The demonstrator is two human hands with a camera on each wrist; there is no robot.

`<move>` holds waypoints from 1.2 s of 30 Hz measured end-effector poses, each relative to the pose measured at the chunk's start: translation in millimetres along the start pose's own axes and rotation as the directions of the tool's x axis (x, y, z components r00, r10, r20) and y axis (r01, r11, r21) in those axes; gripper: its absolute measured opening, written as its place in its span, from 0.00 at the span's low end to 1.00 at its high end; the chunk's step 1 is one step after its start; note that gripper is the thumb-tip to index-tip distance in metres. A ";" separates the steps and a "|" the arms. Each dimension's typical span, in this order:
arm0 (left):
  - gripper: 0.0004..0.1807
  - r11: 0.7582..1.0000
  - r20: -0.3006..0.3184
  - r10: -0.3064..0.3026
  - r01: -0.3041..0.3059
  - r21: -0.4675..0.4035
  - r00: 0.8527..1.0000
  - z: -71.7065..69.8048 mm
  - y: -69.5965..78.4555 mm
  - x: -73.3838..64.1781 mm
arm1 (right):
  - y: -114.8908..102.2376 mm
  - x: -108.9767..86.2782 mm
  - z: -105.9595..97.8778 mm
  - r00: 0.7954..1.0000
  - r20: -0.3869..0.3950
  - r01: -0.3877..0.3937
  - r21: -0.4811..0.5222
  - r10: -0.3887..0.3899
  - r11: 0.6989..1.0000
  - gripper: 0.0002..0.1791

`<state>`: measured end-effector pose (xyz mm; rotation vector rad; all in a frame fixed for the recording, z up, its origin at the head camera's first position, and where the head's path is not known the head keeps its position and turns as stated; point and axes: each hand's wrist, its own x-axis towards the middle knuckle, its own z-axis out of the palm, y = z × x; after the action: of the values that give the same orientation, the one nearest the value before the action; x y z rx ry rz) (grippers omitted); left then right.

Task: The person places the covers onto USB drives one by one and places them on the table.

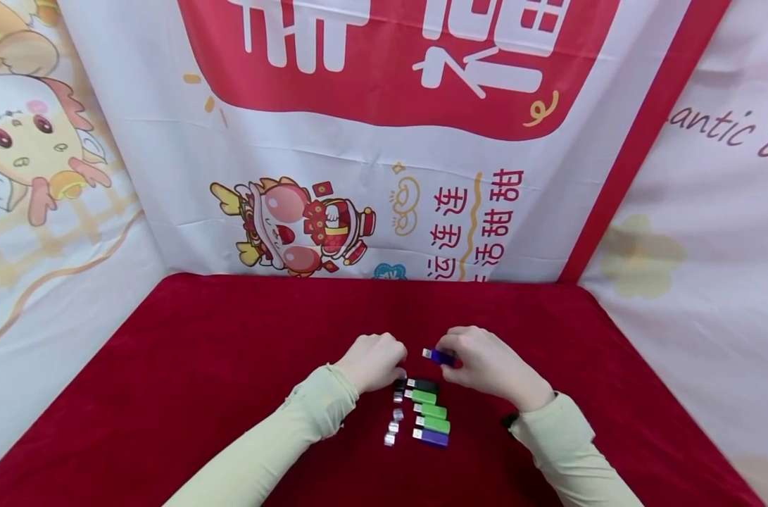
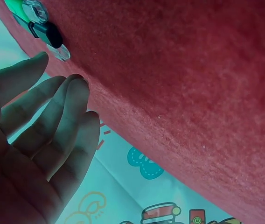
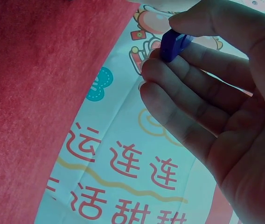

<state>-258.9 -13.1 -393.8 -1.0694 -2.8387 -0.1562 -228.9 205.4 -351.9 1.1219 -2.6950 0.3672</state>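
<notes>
My right hand [image 1: 488, 360] pinches a purple USB flash drive [image 1: 442, 357] between thumb and fingers, its metal plug pointing left. In the right wrist view the drive [image 3: 173, 45] sits at the fingertips, above the cloth. My left hand [image 1: 374, 360] hovers at the far end of a column of small caps. In the left wrist view its fingers are loosely bent with nothing between them. A clear cap [image 2: 60, 52] lies just beyond the thumb tip, beside a black cap [image 2: 53, 35].
On the red cloth [image 1: 244, 352] several uncapped drives lie in a column: a black drive [image 1: 425, 386], green drives [image 1: 433, 424] and a purple drive [image 1: 431, 438]. To their left runs a line of clear caps [image 1: 393, 427]. A printed white curtain [image 1: 384, 155] hangs behind.
</notes>
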 end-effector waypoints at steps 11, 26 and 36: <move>0.08 0.998 0.053 0.017 -0.014 -0.066 0.998 -1.0 -0.3 4.8 | 0.3 -0.9 2.3 1.000 -0.005 -0.008 -0.006 0.007 1.000 0.09; 0.07 0.999 0.043 0.032 -0.032 -0.017 0.999 0.1 2.7 7.4 | 1.1 -0.4 3.7 1.000 -0.003 0.000 0.007 0.000 1.000 0.09; 0.11 0.999 0.050 0.030 -0.033 0.044 0.998 1.6 4.1 11.7 | 1.3 -0.5 2.4 1.000 0.001 0.011 0.015 -0.011 1.000 0.07</move>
<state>-265.0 -2.3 -393.7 -1.1234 -2.8521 -0.0646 -229.7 205.9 -354.5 1.1416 -2.6903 0.3853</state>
